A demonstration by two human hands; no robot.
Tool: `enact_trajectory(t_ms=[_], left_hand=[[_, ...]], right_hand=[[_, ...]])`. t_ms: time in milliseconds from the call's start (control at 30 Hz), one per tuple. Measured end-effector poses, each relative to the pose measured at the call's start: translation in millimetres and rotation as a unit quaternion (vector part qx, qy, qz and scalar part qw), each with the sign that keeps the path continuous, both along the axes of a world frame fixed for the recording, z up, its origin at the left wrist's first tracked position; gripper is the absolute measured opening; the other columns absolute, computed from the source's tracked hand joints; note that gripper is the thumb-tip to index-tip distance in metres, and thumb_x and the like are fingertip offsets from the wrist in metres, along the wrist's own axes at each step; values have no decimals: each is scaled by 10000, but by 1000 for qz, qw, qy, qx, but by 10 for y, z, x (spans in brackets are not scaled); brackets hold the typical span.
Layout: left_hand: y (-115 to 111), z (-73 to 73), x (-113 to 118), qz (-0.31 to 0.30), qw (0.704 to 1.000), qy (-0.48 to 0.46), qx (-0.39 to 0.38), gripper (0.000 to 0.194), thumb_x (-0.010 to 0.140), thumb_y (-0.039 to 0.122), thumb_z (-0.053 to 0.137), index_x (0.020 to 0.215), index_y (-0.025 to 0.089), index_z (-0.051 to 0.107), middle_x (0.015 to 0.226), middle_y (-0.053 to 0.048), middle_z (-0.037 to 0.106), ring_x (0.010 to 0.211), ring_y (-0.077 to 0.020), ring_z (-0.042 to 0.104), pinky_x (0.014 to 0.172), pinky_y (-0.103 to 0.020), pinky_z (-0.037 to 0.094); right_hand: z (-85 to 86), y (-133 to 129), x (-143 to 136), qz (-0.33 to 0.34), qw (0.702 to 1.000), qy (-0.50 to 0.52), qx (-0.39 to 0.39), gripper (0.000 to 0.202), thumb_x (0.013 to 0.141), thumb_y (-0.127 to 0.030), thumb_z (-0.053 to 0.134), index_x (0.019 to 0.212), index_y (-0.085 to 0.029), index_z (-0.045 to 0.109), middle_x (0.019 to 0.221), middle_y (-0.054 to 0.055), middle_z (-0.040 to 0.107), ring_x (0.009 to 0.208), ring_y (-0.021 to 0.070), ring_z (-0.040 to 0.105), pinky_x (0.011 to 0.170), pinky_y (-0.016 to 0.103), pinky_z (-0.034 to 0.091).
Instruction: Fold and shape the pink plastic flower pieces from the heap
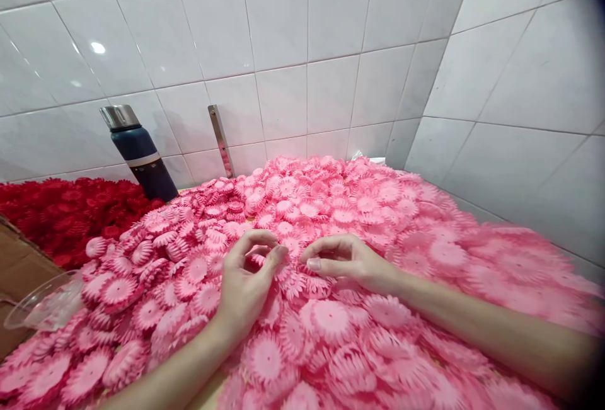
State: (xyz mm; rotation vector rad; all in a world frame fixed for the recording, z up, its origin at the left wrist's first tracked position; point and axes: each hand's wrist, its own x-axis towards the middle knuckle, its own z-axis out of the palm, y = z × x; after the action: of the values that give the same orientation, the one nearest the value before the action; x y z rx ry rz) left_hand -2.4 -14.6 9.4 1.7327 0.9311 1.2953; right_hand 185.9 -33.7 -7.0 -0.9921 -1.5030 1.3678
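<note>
Pink flower-shaped pieces with fringed petals (331, 323) lie in a deep pile under and around both hands. Just above the middle of the pile is my left hand (246, 281), its thumb and forefinger curled together in a pinch. Facing it from the right, my right hand (354, 260) has its thumb and forefinger drawn close in the same way. A small gap separates the two sets of fingertips. Anything between the fingertips is too small to make out.
Red fringed pieces (70, 215) are heaped at the left. A dark blue bottle (142, 155) and an upright metal strip (220, 139) stand before the tiled wall (283, 13). A clear plastic container (47, 303) sits beside a cardboard box (21, 259).
</note>
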Motion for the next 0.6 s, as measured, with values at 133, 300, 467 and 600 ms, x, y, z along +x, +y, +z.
enact_trajectory(t_ms=[133, 300, 467, 600], left_hand=[[-10, -7, -20, -31, 998, 59, 15, 119, 793, 293, 617, 744, 185, 604, 754, -16, 616, 698, -141, 565, 604, -230, 426], [-31, -14, -33, -46, 994, 76, 57, 160, 782, 279, 644, 679, 183, 569, 813, -30, 613, 804, -156, 576, 693, -250, 436], [-56, 0, -18, -85, 990, 85, 72, 197, 783, 261, 647, 636, 178, 546, 847, -34, 601, 820, -155, 572, 742, -269, 432], [-51, -10, -22, -68, 991, 75, 84, 180, 801, 252, 625, 662, 182, 536, 799, -21, 570, 776, -145, 542, 713, -264, 414]], right_hand=[[31, -41, -32, 2, 999, -34, 33, 230, 719, -372, 706, 814, -163, 686, 678, 14, 616, 586, 103, 525, 523, 220, 411], [33, -67, -85, 1, 999, -33, 35, 181, 694, -331, 727, 752, -165, 685, 666, 9, 603, 586, 106, 509, 524, 228, 387], [38, -81, -121, 1, 997, -39, 62, 135, 696, -289, 719, 713, -157, 695, 663, 18, 597, 611, 116, 507, 542, 240, 382], [42, -75, -98, 9, 998, -31, 62, 150, 734, -296, 686, 686, -155, 667, 642, 6, 573, 580, 101, 489, 527, 230, 371]])
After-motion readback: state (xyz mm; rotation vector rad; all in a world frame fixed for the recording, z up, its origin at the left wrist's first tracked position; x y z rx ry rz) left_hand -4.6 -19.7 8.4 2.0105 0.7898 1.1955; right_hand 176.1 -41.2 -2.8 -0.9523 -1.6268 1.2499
